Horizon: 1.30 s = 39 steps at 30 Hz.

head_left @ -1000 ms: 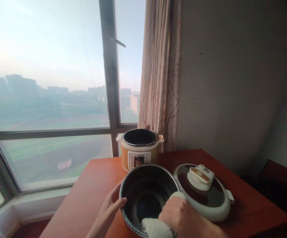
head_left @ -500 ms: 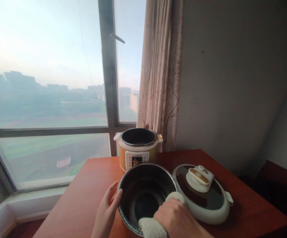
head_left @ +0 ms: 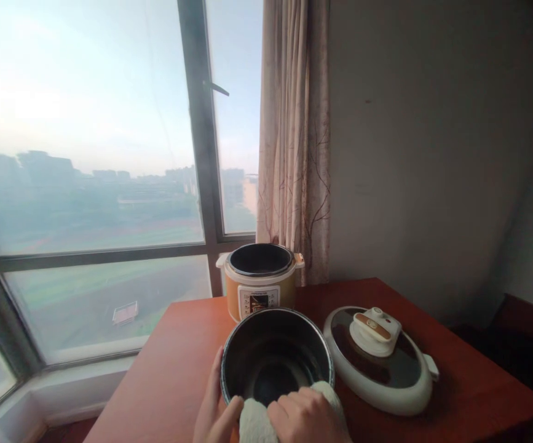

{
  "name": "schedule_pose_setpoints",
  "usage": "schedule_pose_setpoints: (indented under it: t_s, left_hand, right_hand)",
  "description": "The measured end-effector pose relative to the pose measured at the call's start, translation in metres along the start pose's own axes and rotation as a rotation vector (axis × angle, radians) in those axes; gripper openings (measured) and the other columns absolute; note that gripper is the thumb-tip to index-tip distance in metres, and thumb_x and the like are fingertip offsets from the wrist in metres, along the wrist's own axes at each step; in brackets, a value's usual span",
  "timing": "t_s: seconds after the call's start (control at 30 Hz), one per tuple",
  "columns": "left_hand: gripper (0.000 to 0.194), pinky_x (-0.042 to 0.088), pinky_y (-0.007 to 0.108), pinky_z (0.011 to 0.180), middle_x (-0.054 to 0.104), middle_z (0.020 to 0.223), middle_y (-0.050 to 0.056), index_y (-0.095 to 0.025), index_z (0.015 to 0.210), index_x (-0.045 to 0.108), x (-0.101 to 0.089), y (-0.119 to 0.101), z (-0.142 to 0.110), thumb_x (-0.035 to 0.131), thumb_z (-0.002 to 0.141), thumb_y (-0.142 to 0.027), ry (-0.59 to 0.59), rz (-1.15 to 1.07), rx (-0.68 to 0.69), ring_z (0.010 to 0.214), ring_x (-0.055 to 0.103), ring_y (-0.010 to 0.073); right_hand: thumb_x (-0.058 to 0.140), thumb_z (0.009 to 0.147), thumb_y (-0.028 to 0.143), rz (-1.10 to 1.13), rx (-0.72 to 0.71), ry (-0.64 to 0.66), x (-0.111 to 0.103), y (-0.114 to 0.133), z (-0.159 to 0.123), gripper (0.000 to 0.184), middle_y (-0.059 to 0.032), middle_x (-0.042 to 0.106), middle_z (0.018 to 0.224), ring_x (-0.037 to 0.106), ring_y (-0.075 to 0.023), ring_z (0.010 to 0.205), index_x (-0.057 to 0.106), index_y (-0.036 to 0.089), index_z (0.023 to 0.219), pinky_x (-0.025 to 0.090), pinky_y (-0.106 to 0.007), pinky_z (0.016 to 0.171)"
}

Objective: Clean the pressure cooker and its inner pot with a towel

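A dark inner pot [head_left: 275, 357] stands on the red-brown table [head_left: 174, 381] right in front of me. My left hand [head_left: 215, 415] wraps the pot's left outer wall, thumb on the near rim. My right hand [head_left: 305, 418] presses a white cloth [head_left: 257, 421] against the pot's near rim, fingers curled over it. Behind the pot stands the orange and white cooker body [head_left: 259, 280], open and without its pot. The cooker's lid [head_left: 379, 360], white with a dark top and a handle, lies flat to the right of the pot.
A large window [head_left: 86, 184] fills the left, with a curtain [head_left: 294, 141] hanging beside it behind the cooker. A grey wall [head_left: 432, 154] stands to the right. Dark furniture [head_left: 524, 332] sits low at the far right, past the table's edge.
My right hand and the cloth have slid leftward along the pot's near rim. My left hand has shifted down the pot's left side toward me. The view has tilted slightly.
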<state>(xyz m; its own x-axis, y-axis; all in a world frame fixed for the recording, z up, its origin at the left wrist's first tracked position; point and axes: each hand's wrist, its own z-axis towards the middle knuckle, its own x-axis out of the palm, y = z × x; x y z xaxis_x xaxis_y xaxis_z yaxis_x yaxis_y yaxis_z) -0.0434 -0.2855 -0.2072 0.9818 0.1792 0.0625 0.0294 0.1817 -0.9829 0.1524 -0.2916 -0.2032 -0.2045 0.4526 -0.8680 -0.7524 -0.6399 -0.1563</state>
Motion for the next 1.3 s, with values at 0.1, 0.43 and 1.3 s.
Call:
schedule_pose_setpoints:
  t_s: [0.1, 0.43, 1.3]
  left_hand:
    - [0.082, 0.017, 0.046, 0.124, 0.048, 0.155, 0.006, -0.026, 0.145, 0.05, -0.005, 0.002, 0.012, 0.079, 0.069, -0.041, 0.094, -0.013, 0.039, 0.149, 0.028, 0.0358]
    - [0.086, 0.025, 0.046, 0.122, 0.05, 0.153, 0.004, -0.027, 0.149, 0.047, -0.005, -0.024, 0.054, 0.068, 0.066, -0.02, 0.435, -0.132, -0.102, 0.146, 0.035, 0.0333]
    - [0.075, 0.025, 0.048, 0.122, 0.051, 0.152, 0.009, -0.022, 0.149, 0.044, 0.012, 0.033, -0.004, 0.062, 0.084, -0.055, -0.051, 0.113, 0.163, 0.145, 0.037, 0.0343]
  right_hand:
    - [0.066, 0.08, 0.029, 0.032, -0.048, 0.073, -0.011, -0.013, -0.001, 0.015, 0.0004, 0.069, 0.067, 0.06, -0.0163, 0.056, 0.055, 0.022, 0.074, 0.026, -0.029, 0.05]
    - [0.068, 0.072, 0.03, 0.246, -0.137, 0.256, -0.084, -0.076, -0.013, 0.011, 0.0015, 0.07, 0.075, 0.064, -0.0167, 0.071, 0.061, 0.022, 0.075, 0.034, -0.029, 0.063]
    - [0.075, 0.068, 0.024, 0.005, -0.027, -0.085, 0.002, -0.017, -0.008, 0.024, 0.0054, 0.066, 0.06, 0.056, -0.0151, 0.051, 0.051, 0.023, 0.067, 0.016, -0.036, 0.051]
